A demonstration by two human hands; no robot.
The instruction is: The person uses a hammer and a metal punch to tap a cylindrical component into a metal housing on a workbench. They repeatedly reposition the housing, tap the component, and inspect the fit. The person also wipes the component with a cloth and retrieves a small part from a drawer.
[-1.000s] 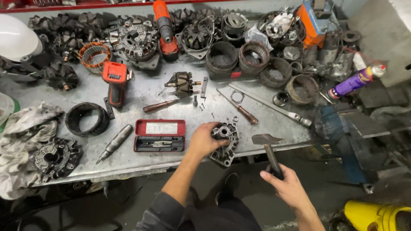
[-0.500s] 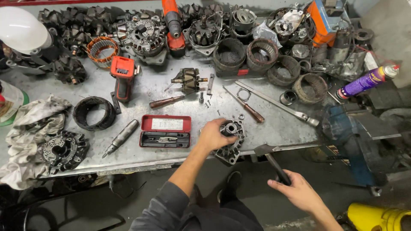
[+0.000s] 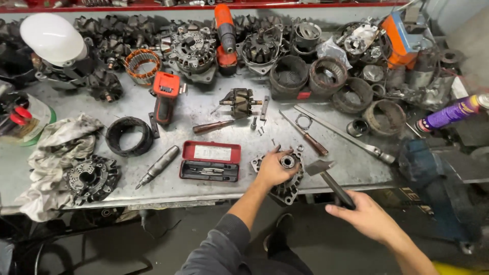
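Observation:
My left hand (image 3: 273, 170) grips a grey alternator housing (image 3: 288, 164) that rests at the front edge of the metal workbench (image 3: 219, 186), partly overhanging it. My right hand (image 3: 364, 218) holds a hammer (image 3: 328, 177) by its black handle, off the bench edge. The hammer's metal head hovers just right of the housing. A round bearing hub shows in the housing's middle.
A red tool case (image 3: 210, 161) lies left of the housing. Beyond are a rotor (image 3: 241, 102), screwdrivers (image 3: 309, 139), a long wrench (image 3: 351, 137), a red power tool (image 3: 165, 95), a black ring (image 3: 129, 136), a rag (image 3: 56, 153), a spray can (image 3: 451, 113) and several alternator parts.
The view shifted slightly. My left hand stayed on the housing. My right hand raised the hammer head closer to the housing's right side.

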